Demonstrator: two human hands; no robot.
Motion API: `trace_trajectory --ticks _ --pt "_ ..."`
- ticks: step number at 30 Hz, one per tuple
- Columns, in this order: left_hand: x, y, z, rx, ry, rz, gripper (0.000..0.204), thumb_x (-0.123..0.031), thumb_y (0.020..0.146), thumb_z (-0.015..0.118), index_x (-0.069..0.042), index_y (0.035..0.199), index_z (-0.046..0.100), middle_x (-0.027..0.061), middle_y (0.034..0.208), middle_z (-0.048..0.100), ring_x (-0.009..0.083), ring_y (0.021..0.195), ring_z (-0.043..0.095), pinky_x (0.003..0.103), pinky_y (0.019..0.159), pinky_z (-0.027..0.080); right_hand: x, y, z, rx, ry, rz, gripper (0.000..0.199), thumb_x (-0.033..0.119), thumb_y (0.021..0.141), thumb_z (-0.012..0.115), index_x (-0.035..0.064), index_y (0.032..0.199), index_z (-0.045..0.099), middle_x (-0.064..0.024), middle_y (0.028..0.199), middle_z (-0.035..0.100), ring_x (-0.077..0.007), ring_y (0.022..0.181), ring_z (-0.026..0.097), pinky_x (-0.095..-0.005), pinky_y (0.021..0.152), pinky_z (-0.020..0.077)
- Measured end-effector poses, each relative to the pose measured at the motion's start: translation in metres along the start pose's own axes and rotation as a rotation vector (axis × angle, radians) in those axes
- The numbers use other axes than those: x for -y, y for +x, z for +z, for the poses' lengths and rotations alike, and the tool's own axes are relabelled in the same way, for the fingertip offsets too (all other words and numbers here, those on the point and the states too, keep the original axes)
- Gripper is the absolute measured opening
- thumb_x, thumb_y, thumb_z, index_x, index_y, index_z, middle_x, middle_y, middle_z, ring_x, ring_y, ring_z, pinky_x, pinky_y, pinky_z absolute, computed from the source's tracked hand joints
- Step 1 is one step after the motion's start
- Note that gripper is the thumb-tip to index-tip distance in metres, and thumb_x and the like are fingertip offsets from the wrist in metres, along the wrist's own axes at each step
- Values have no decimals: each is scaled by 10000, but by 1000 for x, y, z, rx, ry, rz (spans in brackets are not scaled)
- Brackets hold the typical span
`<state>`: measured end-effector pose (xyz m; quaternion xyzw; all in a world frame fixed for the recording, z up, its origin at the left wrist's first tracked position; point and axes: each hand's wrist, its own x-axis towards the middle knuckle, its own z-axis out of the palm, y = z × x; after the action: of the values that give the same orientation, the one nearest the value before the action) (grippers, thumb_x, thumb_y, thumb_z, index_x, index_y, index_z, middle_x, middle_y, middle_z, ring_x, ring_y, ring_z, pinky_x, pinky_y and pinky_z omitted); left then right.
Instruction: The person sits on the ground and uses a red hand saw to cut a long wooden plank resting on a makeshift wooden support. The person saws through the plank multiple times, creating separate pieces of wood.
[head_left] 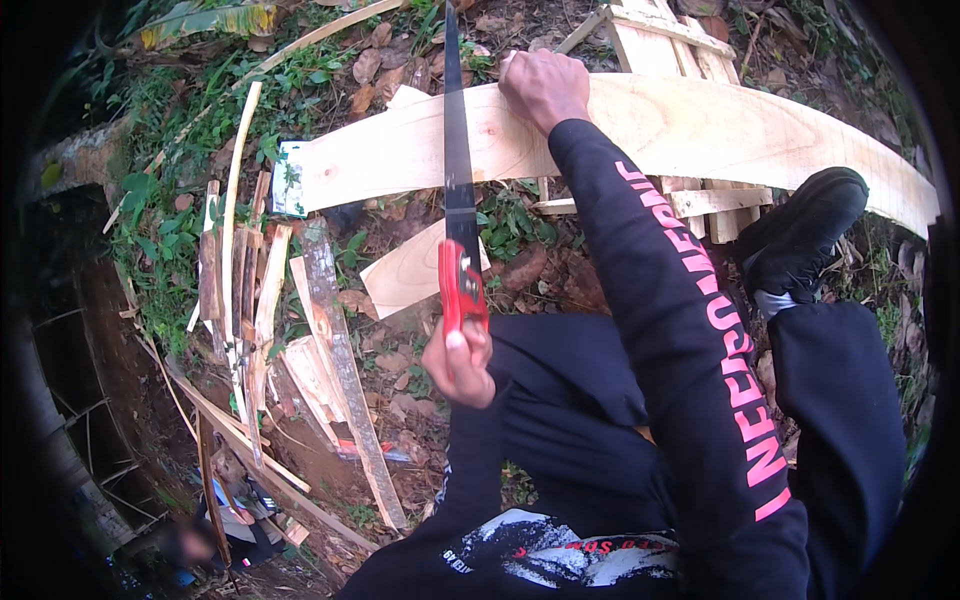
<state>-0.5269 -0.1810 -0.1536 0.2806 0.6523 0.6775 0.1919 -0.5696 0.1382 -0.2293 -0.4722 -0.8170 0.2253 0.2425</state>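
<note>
A long pale plank (690, 125) lies crosswise before me. My left hand (460, 362) is closed round the red handle of a handsaw (462, 275). The saw's dark blade (456, 130) crosses the plank towards its left end, its tip reaching past the far edge. Whether the teeth have bitten into the wood, I cannot tell. Fingers curled, my right hand (545, 88) presses on the plank's far edge, just right of the blade. My right shoe (808, 218) overlaps the plank's near edge.
Wooden slats (690, 45) form a support under the plank. A white and blue packet (290, 178) sits by its left end. An offcut (408, 270) lies beneath the saw. Split sticks (235, 290) are scattered on the left. At lower left is another person (235, 515).
</note>
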Motion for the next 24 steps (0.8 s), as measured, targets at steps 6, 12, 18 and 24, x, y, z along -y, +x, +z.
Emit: trace_trajectory --ticks 6,12,18,24 --pt "-14 33 16 -37 8 -75 306 -216 979 408 -3 787 514 -29 530 361 35 430 291 207 409 215 12 -5 -12 47 65 81 422 259 898 405 67 712 732 -151 740 702 -276 715 701 -363 659 526" --pt "-16 59 28 14 80 -49 328 -230 1003 404 -25 758 479 1 569 385 53 420 286 211 396 211 11 3 -13 55 82 96 414 273 879 423 51 710 727 -157 744 699 -291 716 699 -376 673 528" --pt "-25 -17 -2 13 -23 -37 311 -195 975 405 28 786 513 -2 566 411 30 436 315 198 399 216 7 -10 -5 21 37 56 461 298 933 379 75 712 716 -144 721 692 -280 685 689 -380 647 519" --pt "-7 110 44 44 60 -63 336 -232 989 442 -42 715 472 -24 542 358 39 423 304 212 392 214 16 -2 -2 31 58 50 444 277 914 395 66 702 723 -148 712 695 -268 687 695 -376 644 518"
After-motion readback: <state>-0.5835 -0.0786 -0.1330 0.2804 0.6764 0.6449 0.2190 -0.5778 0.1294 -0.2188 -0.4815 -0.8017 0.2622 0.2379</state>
